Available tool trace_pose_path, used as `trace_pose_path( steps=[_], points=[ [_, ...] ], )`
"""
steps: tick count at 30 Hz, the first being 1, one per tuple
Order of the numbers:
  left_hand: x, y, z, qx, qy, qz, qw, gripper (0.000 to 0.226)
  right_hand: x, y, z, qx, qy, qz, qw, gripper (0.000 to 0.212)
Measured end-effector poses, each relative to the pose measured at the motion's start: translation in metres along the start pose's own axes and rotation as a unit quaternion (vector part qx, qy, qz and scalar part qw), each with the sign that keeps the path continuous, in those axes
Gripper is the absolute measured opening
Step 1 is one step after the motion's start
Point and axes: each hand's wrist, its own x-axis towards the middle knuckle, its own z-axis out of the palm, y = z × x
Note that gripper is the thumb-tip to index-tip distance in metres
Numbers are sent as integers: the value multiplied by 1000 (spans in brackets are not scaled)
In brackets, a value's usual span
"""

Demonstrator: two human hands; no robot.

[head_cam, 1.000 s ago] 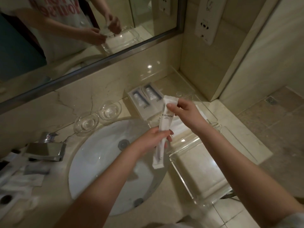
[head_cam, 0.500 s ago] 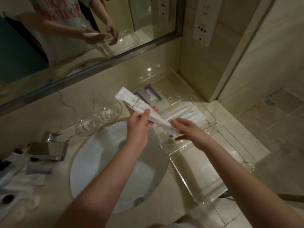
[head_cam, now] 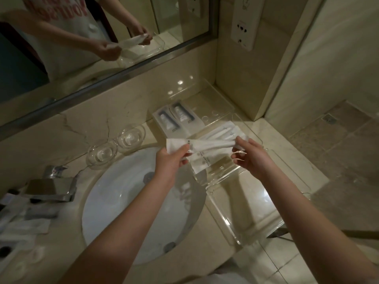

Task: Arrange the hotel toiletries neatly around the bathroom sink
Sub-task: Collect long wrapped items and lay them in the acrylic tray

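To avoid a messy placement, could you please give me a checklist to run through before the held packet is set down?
1. Left hand grip on white packet: ok, pinches left end.
2. Right hand grip: ok, pinches right end.
3. Packet level: ok, roughly horizontal above the laid packets.
4. Free spot: ok, nearer clear tray shows bare floor.
5. Glasses: ok, behind sink, apart from both hands.
6. Print facing up: cannot tell.
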Motion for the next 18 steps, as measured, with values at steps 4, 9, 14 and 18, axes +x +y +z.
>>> trace_pose_path(
  steps=[4,9,14,18],
  points=[
    [1,-21,10,97,-2,-54,994,4,12,-8,-10,-74,52,-12,996,3],
    [5,-37,22,212,-15,-62,975,18,29,-19,-19,-206,114,-53,970,19],
    [14,-50,22,472,-64,24,879,25,52,-18,-40,-321,149,-9,935,25],
    [15,-59,20,573,-86,63,812,21,63,-12,-40,-431,168,-14,886,28]
  ],
)
